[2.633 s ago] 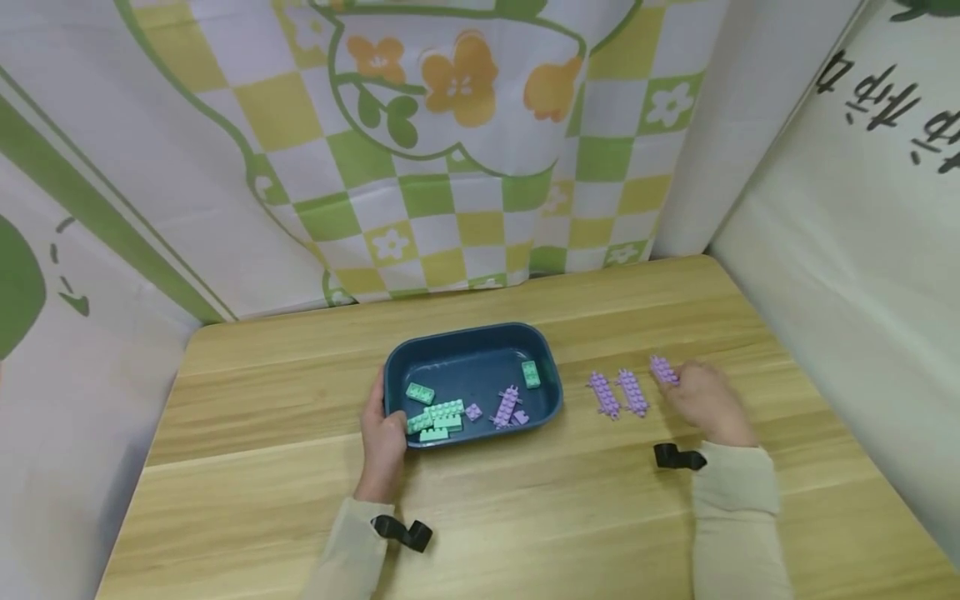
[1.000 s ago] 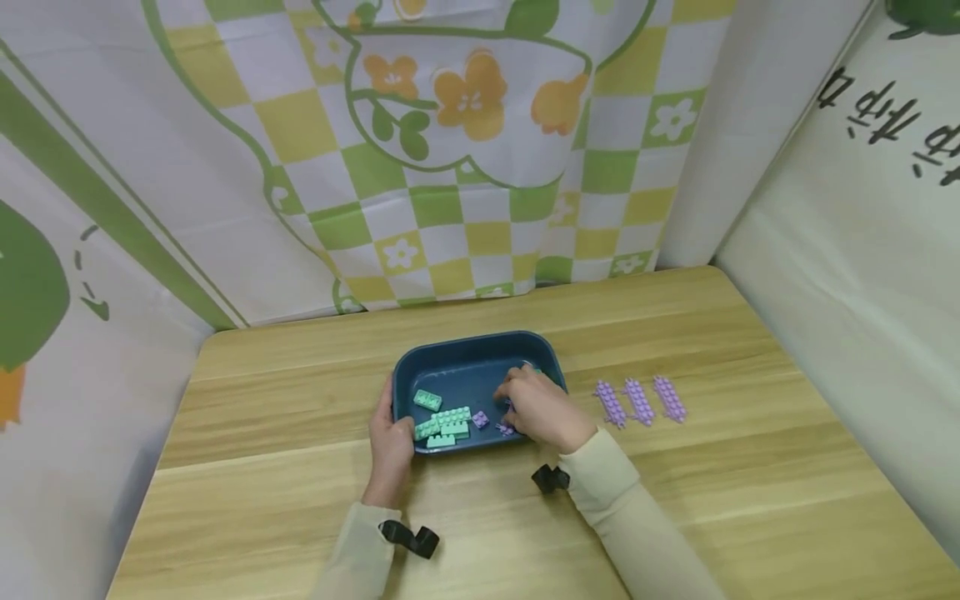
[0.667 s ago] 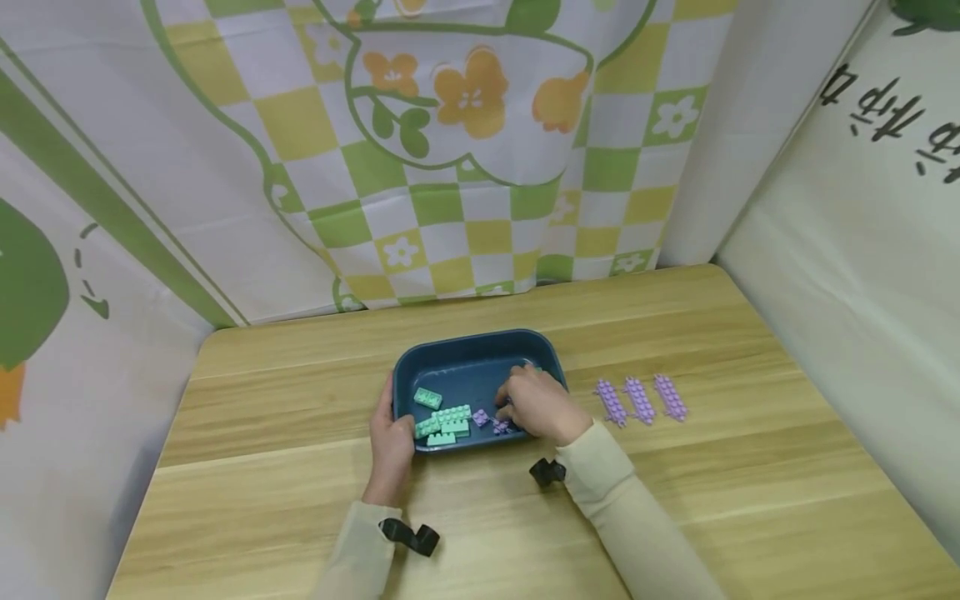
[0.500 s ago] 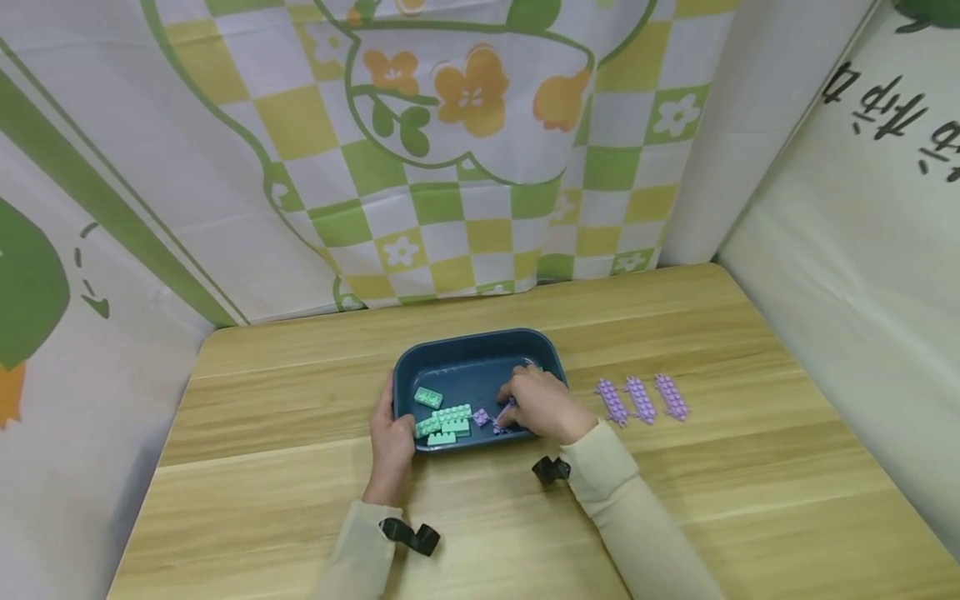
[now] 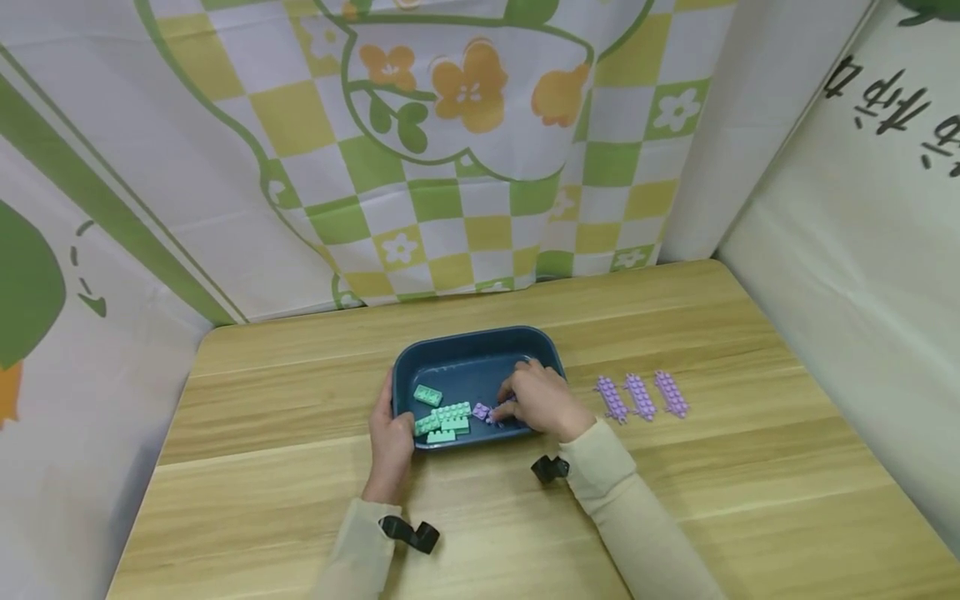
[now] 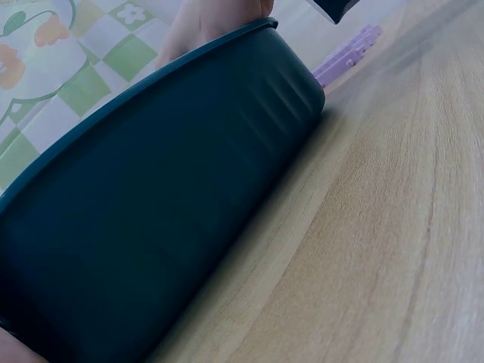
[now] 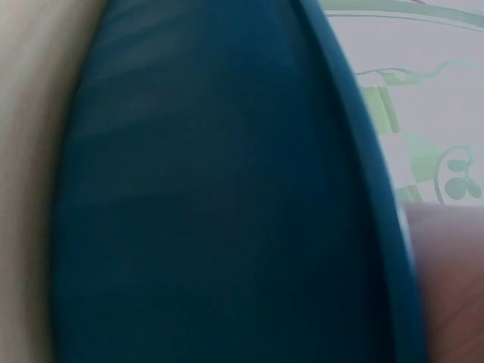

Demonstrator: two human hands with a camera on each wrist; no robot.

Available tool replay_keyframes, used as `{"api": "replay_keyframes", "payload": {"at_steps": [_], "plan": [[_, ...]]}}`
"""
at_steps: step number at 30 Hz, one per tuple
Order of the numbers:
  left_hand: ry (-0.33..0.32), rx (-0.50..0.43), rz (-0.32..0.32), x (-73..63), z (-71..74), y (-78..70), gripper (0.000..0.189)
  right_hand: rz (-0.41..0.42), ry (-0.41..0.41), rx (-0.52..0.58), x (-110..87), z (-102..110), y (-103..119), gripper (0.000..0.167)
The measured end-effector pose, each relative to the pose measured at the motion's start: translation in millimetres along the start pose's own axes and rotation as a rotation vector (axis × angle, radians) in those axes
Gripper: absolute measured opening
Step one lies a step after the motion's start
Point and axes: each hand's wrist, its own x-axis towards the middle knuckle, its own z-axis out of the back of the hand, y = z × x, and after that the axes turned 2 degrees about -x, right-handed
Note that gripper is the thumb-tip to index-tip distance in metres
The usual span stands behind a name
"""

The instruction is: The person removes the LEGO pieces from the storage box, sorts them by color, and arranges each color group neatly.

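A dark blue tray (image 5: 472, 337) sits on the wooden table, seen from outside in both wrist views. My left hand (image 5: 392, 437) grips its left end, thumb over the rim and fingers along the outer wall. My right hand (image 5: 542, 402) reaches over the near right rim, its fingers curled down inside and pinching a purple building block (image 5: 493, 415), mostly hidden by the hand. Beside that lies a small square purple block (image 5: 480, 411). Several mint green blocks (image 5: 452, 412) are heaped at the tray's left, with a single green block (image 5: 427, 395) behind them.
Right of the tray, three long purple studded pieces (image 5: 641, 397) lie in a row on the table (image 5: 300, 450). A checked, flowered cloth (image 5: 420, 200) hangs at the back edge, and a pale wall (image 5: 847, 275) borders the right side.
My right hand has left the third long purple piece in the row and come into the tray. There the purple block at its fingertips has shifted slightly left. The left hand keeps its grip.
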Motion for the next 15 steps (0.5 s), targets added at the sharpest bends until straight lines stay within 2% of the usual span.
{"api": "replay_keyframes", "payload": {"at_steps": [3, 7, 15], "plan": [[0.0, -0.001, -0.004, -0.4, 0.0, -0.2, 0.082, -0.009, 0.031, 0.017, -0.9, 1.8, 0.9, 0.032], [-0.003, 0.008, -0.002, -0.5, -0.3, -1.0, 0.081, -0.004, 0.038, 0.014, -1.5, 3.3, 2.1, 0.029], [-0.003, 0.004, 0.013, -0.1, 0.2, -1.7, 0.082, 0.002, -0.026, -0.012, 0.7, 0.6, 1.9, 0.025]]}}
